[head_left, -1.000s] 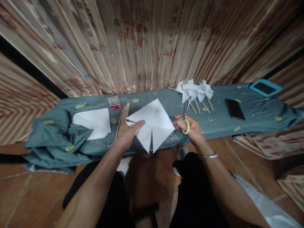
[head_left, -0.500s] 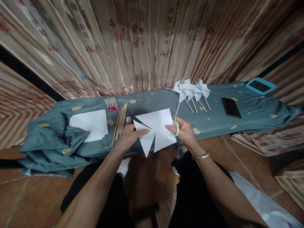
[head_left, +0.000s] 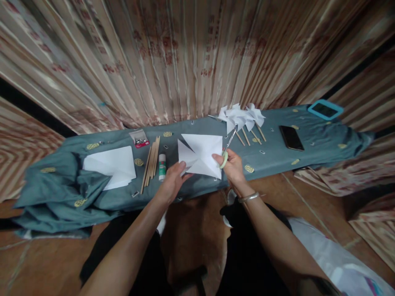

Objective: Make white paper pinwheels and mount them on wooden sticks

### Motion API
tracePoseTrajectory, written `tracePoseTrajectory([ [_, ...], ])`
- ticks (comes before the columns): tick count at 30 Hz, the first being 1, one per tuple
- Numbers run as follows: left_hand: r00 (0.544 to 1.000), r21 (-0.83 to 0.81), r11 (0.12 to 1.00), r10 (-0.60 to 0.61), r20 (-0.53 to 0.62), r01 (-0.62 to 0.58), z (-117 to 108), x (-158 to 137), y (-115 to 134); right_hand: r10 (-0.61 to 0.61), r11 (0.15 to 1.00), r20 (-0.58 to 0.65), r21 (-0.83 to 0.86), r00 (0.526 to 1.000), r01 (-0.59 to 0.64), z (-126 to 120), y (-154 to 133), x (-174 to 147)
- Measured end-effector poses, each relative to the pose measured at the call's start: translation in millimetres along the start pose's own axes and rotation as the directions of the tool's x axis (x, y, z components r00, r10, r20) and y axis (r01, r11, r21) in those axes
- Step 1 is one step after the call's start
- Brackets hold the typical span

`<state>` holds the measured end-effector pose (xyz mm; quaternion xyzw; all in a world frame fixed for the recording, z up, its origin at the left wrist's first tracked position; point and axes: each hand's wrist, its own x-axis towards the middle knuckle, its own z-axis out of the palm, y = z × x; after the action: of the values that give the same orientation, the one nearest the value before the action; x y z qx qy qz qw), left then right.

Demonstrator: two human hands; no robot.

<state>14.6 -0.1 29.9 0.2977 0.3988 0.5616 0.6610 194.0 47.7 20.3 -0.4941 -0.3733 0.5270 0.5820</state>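
A square sheet of white paper [head_left: 205, 146], with slits cut in from its corners, is held up over the near side of the table. My left hand [head_left: 173, 177] pinches its lower left part between thumb and fingers. At the right edge, the thumb of my right hand [head_left: 233, 165] presses on the sheet. The same hand also keeps scissors [head_left: 224, 159] with pale green handles, their blades pointing away toward several white paper pinwheels [head_left: 242, 115] on wooden sticks. Just left of my left hand stands or lies a glue stick [head_left: 162, 167]; I cannot tell which.
Several wooden sticks [head_left: 151, 162] lie beside a stack of white paper [head_left: 112, 164], partly under bunched cloth. Behind them is a small packet of metal pieces [head_left: 139, 138]. A black phone [head_left: 291, 137] and a blue-framed device [head_left: 325, 109] rest on the right of the cloth-covered table [head_left: 191, 128].
The paper has moved up and away from me, and its lower cut flaps have come together. My left hand has shifted slightly, uncovering the glue stick. The right hand keeps the scissors.
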Motion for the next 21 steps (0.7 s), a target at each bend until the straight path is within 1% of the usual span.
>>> tracePoseTrajectory([
  [3,0.999,0.026,1.000,-0.006,0.035,0.005,10.7,-5.0,-6.8,-0.053,0.999,-0.005,-0.007,0.999,0.053,5.6,2.2,3.5],
  [6,0.997,0.050,0.997,0.050,0.058,-0.053,21.1,-5.2,-12.8,-0.089,0.996,0.009,-0.025,0.996,0.090,13.1,5.7,5.8],
  [10,0.989,0.043,0.988,0.150,0.000,-0.150,28.4,-1.6,-18.1,-0.090,0.996,0.016,-0.015,0.996,0.090,22.0,6.2,9.9],
  [13,0.989,0.058,0.989,0.136,-0.054,-0.133,27.7,-1.8,-15.8,-0.096,0.995,-0.030,0.012,0.995,0.097,25.1,0.4,14.6],
  [16,0.990,0.047,0.993,0.113,-0.088,-0.109,24.2,-4.7,-7.9,-0.103,0.994,-0.081,0.032,0.991,0.106,25.2,-5.9,20.2],
  [21,0.996,-0.053,0.995,0.080,-0.031,-0.081,20.5,-10.2,0.9,-0.083,0.994,-0.141,0.055,0.986,0.092,25.9,-7.2,28.8],
])
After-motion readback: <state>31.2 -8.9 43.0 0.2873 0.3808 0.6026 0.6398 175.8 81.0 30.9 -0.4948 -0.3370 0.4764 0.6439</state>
